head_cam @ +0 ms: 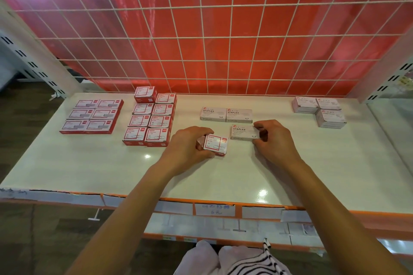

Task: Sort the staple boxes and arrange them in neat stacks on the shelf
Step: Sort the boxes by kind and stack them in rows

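Head view: a pale shelf point(111, 167) backed by a white wire grid point(201, 29) over red sheeting carries several groups of small boxes. Taking the pair of white STAPLES boxes point(225, 115) lying side by side at mid-shelf as the marker, everything else sits around it.

Just in front of the pair, slightly to its right, lies a third white STAPLES box point(243, 133). The right hand point(274, 140) pinches its right end between thumb and curled fingers, and the box sits flat on the shelf, apart from the pair. In front of the pair and a little to its left, the left hand point(187, 147) grips a small red-and-white box point(215, 144), with fingers curled round its left side and the thumb at its near edge. Whether that box is lifted or resting cannot be told. The two held boxes are near each other but do not touch.

Left of the pair stands a two-column block of red-and-white boxes point(149, 123), one extra box raised at its back corner. Farther left of the pair lies a flat group of six red boxes point(91, 116). Well to the right of the pair sit pale paper-clip boxes point(319, 109) in a small cluster.
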`<move>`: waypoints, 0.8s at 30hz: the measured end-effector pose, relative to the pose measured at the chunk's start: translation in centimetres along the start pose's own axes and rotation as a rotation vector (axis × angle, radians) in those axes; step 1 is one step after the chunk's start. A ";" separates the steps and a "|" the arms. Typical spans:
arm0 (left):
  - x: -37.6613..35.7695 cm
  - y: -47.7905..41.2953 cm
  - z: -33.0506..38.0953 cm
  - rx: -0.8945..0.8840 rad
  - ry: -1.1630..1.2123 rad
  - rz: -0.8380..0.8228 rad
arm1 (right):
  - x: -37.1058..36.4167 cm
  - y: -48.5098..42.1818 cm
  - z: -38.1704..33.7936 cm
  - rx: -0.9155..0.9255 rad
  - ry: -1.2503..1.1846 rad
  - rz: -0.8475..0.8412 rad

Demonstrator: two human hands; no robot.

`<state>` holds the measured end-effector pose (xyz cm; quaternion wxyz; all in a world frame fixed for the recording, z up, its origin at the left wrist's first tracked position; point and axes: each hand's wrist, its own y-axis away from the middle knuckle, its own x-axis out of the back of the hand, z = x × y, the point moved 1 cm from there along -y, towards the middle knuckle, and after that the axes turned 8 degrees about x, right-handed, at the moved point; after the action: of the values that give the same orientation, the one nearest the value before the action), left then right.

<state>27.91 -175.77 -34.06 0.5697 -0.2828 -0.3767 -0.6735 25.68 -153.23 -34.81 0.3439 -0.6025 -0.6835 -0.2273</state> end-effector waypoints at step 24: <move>-0.3 0.1 0.3 0.023 0.011 0.010 | -1.7 -1.6 0.1 -0.053 0.045 0.059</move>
<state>28.01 -175.35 -34.06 0.5783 -0.2744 -0.3799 -0.6678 24.14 -154.54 -35.98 0.3497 -0.6258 -0.6513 -0.2487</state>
